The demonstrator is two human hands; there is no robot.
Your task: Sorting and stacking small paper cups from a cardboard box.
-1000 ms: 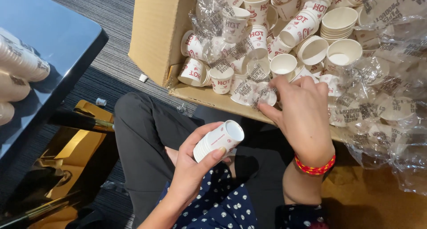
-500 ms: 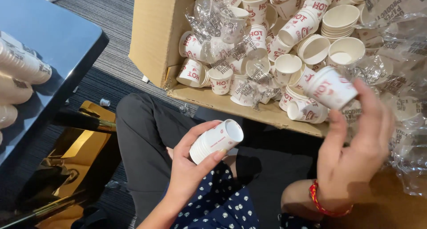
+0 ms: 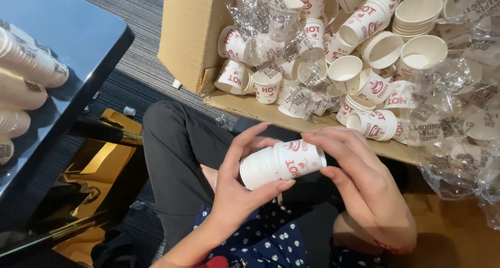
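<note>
Currently: left hand (image 3: 237, 195) fingers wrapped round nested cup stack (image 3: 281, 164); right hand (image 3: 364, 187) fingers pinching stack's far end. Advice: keep cups coaxial, press straight, below cardboard box (image 3: 190, 36).

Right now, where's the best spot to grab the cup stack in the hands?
Probably around the stack of paper cups' ribbed rim end, from underneath, as the left hand does. It lies sideways, and the right hand already covers the base end.

Left hand (image 3: 237, 192): grips a nested stack of paper cups (image 3: 281, 164), lying sideways.
Right hand (image 3: 364, 187): fingertips on the stack's open end.
Cardboard box (image 3: 190, 33): full of loose paper cups and crumpled plastic wrap (image 3: 458, 143).
Dark surface (image 3: 62, 44): at left, carrying cup stacks.
</note>
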